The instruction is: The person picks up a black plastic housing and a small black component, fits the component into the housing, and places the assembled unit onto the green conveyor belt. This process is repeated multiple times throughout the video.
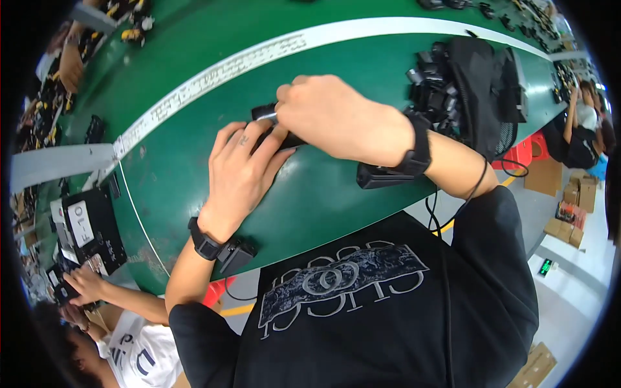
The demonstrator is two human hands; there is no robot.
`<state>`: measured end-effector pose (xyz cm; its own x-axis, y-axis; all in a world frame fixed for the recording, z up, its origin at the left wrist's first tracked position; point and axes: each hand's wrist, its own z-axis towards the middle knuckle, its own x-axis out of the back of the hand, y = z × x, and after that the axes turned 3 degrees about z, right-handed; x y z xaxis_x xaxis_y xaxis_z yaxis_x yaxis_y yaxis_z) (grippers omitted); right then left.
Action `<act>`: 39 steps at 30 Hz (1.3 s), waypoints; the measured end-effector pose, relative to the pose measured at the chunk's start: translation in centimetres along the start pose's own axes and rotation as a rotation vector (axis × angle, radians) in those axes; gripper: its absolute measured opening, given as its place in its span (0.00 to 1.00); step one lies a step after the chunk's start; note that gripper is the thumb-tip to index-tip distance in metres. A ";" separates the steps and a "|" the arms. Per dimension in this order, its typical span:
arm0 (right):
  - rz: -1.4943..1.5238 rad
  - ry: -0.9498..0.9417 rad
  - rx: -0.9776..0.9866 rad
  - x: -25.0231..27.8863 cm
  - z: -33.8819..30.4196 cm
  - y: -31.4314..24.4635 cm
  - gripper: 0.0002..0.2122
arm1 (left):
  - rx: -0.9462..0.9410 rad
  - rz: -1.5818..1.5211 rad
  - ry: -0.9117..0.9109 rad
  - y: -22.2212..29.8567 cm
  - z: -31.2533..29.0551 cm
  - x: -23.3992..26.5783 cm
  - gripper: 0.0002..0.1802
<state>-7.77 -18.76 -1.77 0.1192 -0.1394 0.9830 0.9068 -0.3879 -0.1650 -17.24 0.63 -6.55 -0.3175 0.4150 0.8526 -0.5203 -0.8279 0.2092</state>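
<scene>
Both hands meet over the green table around a small black part point(263, 112), mostly covered by fingers, so its kind cannot be made out. My left hand point(236, 171) rests over it with bent fingers wrapped on its side. My right hand point(326, 116) is closed like a fist against the part's upper end, fingertips hidden; what they pinch does not show. Black straps with small black boxes sit on my wrists, the left box point(237, 256) and the right box point(383, 176). A black cable hangs by my right arm.
On the right, a heap of small black parts point(433, 94) lies beside a black mesh bag point(475, 94). A white strip point(223, 72) crosses the green table point(323, 213). At left are a metal post point(61, 167), a black case point(97, 226) and a co-worker's hand point(85, 284).
</scene>
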 end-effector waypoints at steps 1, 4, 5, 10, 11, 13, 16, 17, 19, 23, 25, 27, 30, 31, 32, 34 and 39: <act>-0.001 -0.029 -0.020 0.0 0.0 0.3 0.07 | -0.040 -0.003 0.020 0.0 0.5 0.2 0.23; -0.015 0.056 -0.103 1.9 -1.7 2.1 0.10 | 0.009 0.043 0.026 -1.0 0.9 0.3 0.22; 0.010 0.160 -0.129 2.6 -2.5 2.3 0.11 | 0.005 0.051 0.036 -2.3 0.7 0.5 0.22; -0.170 0.285 -0.481 4.2 -9.3 6.3 0.17 | 0.379 0.348 0.154 -13.0 2.4 1.4 0.21; -0.223 0.294 -0.558 3.5 -11.4 7.7 0.14 | 0.461 0.327 0.159 -14.8 3.6 0.6 0.21; -0.252 0.219 -0.627 2.8 -13.4 8.7 0.10 | 0.451 0.187 0.185 -17.7 3.3 0.1 0.23; -0.069 0.224 -0.718 2.0 -13.8 9.2 0.08 | 0.444 0.386 0.245 -18.3 2.9 1.7 0.24; -0.071 0.226 -0.723 2.2 -13.7 9.5 0.08 | 0.429 0.464 0.260 -18.5 2.8 2.0 0.24; -0.094 0.234 -0.687 2.5 -13.6 9.7 0.07 | 0.553 0.762 0.108 -20.7 2.3 5.6 0.25; -0.047 0.335 -0.637 3.2 -12.3 9.1 0.05 | 0.728 1.169 -0.487 -28.7 -0.1 10.4 0.20; -0.023 0.383 -0.637 3.4 -11.4 8.3 0.05 | 0.901 1.081 -0.600 -30.1 0.9 11.1 0.21; 0.231 0.307 -0.683 3.8 -9.8 6.5 0.04 | 1.069 0.989 -0.710 -31.7 0.6 12.4 0.21; 0.321 0.272 -0.602 3.7 -9.1 4.8 0.04 | 1.110 0.806 -0.679 -31.7 1.3 13.5 0.23; 0.287 0.268 -0.484 3.5 -9.0 4.4 0.05 | 1.092 0.733 -0.709 -31.1 1.8 13.9 0.23; 0.254 0.264 -0.360 3.3 -8.9 4.3 0.06 | 1.078 0.664 -0.734 -29.5 2.8 14.9 0.23; 0.233 0.214 -0.339 2.8 -9.1 3.7 0.07 | 1.068 0.604 -0.751 -28.9 3.7 15.8 0.23; 0.197 0.134 -0.324 0.7 -7.9 2.4 0.10 | 1.033 0.673 -0.849 -32.1 2.4 17.0 0.19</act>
<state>-8.75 -26.99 -2.16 0.2050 -0.3489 0.9145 0.6951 -0.6059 -0.3869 -3.96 33.36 2.36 0.4681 -0.1788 0.8654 0.4222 -0.8150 -0.3968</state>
